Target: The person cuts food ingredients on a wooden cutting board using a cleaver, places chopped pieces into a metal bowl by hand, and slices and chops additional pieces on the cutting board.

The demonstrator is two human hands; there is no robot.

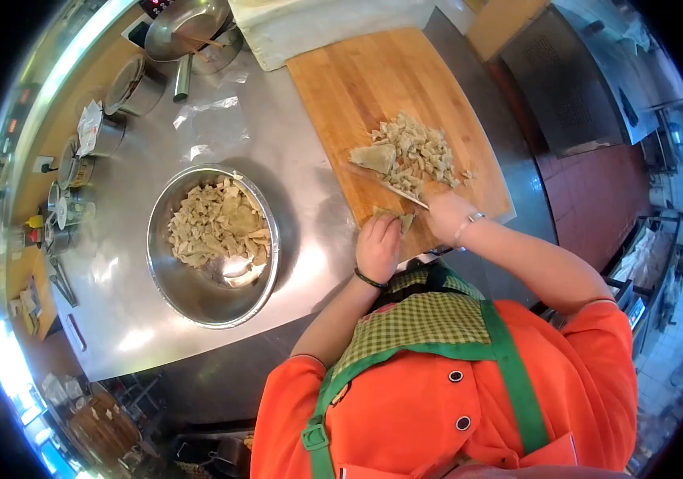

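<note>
A kitchen knife point(396, 190) is in my right hand point(447, 214), its fingers wrapped round the handle. The blade points left across the lower part of the wooden cutting board point(349, 84). Just below the blade, my left hand point(380, 247) has its fingers bent together over a piece of pale greenish food point(402, 220), pressing it on the board near its front edge. Beyond the knife lies a heap of chopped pale food point(421, 148), with a larger uncut slab point(373, 157) at its left side. I cannot tell what food it is.
Left of the board, a large steel bowl point(191, 297) holds more chopped pieces and some bigger slabs. A clear plastic bag point(212, 129) lies behind it on the steel counter point(110, 239). A wok point(186, 32) and several pots stand along the far left edge; tongs point(63, 281) lie there too.
</note>
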